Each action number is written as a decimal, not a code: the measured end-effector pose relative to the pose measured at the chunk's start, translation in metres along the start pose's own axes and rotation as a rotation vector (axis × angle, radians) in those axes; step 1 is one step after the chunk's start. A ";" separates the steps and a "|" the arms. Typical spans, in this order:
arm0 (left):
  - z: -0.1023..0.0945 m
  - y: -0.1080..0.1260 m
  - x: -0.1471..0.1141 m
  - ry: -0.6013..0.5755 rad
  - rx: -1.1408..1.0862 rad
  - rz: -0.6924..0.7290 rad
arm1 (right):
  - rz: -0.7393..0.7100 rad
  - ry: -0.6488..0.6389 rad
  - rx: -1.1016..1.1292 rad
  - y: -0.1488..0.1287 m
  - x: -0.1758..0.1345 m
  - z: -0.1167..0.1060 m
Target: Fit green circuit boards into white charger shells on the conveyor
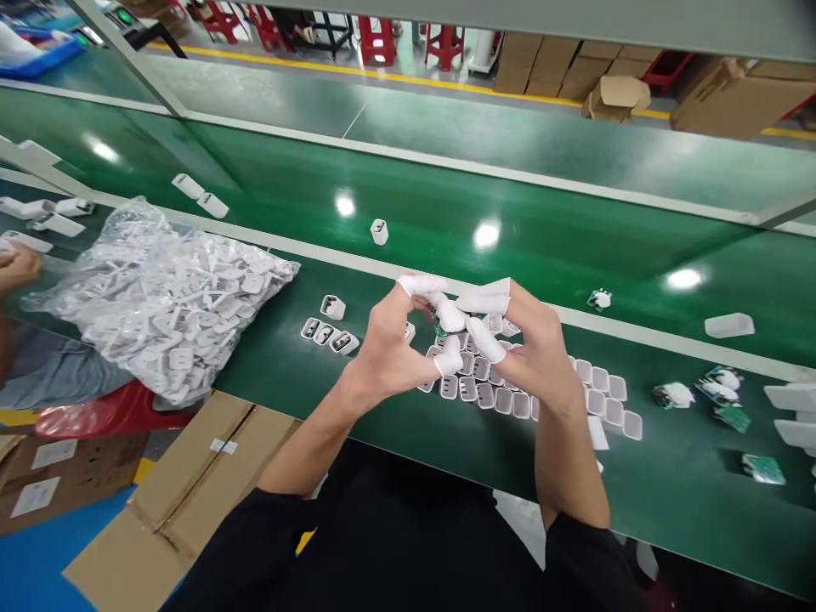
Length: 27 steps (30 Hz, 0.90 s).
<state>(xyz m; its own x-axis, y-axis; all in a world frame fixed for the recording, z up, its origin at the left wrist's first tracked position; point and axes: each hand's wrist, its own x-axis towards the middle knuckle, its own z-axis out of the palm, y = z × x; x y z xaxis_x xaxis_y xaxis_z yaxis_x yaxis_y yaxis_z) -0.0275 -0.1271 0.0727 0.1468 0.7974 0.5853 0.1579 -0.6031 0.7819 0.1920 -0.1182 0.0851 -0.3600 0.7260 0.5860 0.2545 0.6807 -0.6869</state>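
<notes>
White finger cots cover the fingertips of both my hands. My left hand [386, 344] and my right hand [539, 353] meet above the green bench, fingers closed around a small green circuit board [438, 323]. Most of the board is hidden by the fingertips. Under my hands stand rows of white plastic housings [503, 399] with their open ends up. Left of them are several white housings [324, 334] with dark parts inside. More circuit boards with white lumps [674, 395] lie to the right.
A clear plastic bag of small white parts [191, 297] lies on the left, near another person's hand [19, 268]. A single housing [379, 231] stands beyond the pale rail [331, 263]. Cardboard boxes [172, 484] sit below the bench at left. White housings [796, 416] lie at the right edge.
</notes>
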 end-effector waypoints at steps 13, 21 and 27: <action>0.010 -0.003 0.013 0.064 -0.375 -0.299 | 0.436 0.065 0.486 0.018 0.006 0.006; 0.032 -0.050 0.031 -0.091 -0.262 -0.332 | 0.354 0.382 0.411 0.030 0.000 -0.017; 0.077 -0.104 0.034 -0.649 0.325 -0.270 | 0.296 0.510 0.185 0.024 -0.008 -0.046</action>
<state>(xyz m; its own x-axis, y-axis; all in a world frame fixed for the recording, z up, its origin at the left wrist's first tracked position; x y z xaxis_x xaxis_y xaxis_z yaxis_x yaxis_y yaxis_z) 0.0365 -0.0391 -0.0049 0.5897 0.8053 0.0618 0.5332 -0.4456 0.7191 0.2420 -0.1036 0.0833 0.1878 0.8682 0.4592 0.1014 0.4479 -0.8883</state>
